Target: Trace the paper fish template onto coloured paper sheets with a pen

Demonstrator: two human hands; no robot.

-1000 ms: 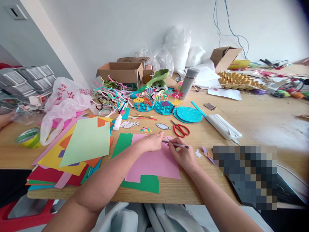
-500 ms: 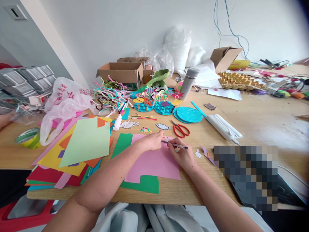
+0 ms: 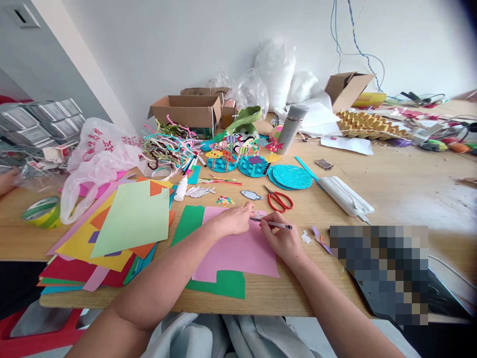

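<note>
My right hand (image 3: 281, 237) is closed round a pen (image 3: 282, 225), its tip pointing left at a small paper fish (image 3: 259, 215). The fish lies near the top edge of a pink sheet of paper (image 3: 231, 256). From the left, the fingers of my left hand (image 3: 236, 220) press the fish down and partly cover it. Under the pink sheet is a green sheet (image 3: 188, 224), showing at the left and bottom. Just beyond my hands are a blue-grey fish cutout (image 3: 251, 195) and red-handled scissors (image 3: 279, 201), blades apart.
Stacked coloured paper (image 3: 134, 219) fills the left, beside a plastic bag (image 3: 95, 154) and tape (image 3: 42, 211). Behind are pipe cleaners (image 3: 167, 154), a glue bottle (image 3: 181, 189), blue discs (image 3: 292, 176) and a grey flask (image 3: 292, 129). A white power strip (image 3: 346, 196) lies right.
The pen and my right hand have shifted very slightly to the right. My left hand stays in place on the paper fish.
</note>
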